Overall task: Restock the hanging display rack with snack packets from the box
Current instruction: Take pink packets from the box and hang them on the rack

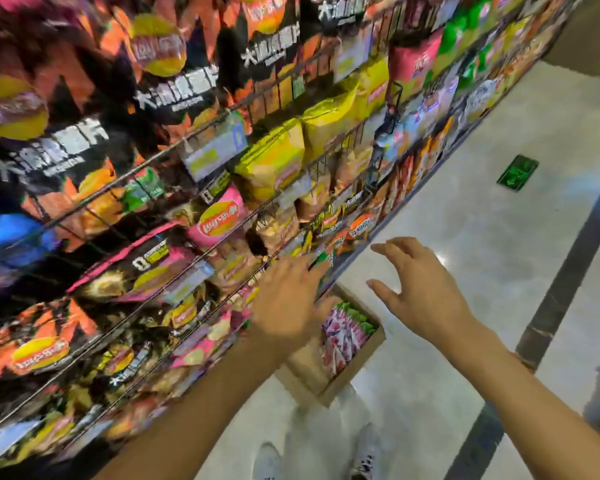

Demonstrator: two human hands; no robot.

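**Between rack and open floor: two empty hands over the box**

Down below both hands, the cardboard box (343,368) sits on the pale floor (465,271), its near wall bare and brown, pink and green snack packets (343,336) standing on edge inside. It's tucked right against the foot of the display rack (222,216), which runs off to the left of the hands and away up the aisle.

Left hand (288,306) reaches forward, fingers straight and together, tips at the rack's lower edge beside a green packet (323,259) — the blur makes it impossible to tell whether it touches. It grips nothing. Right hand (420,292) floats just right of it, fingers spread and loosely bent, thumb out, holding nothing. The two hands are apart, with the box's far corner showing between them.

To the right of the right hand it's all open tile, crossed by a dark floor stripe (568,271), with a green floor sign (517,173) well beyond. To the left, no room: wire rails packed with yellow bags (274,157), a pink bag (219,216) and orange-and-black bags (49,341). Beneath the forearms, two pale shoes (366,452) stand just behind the box.
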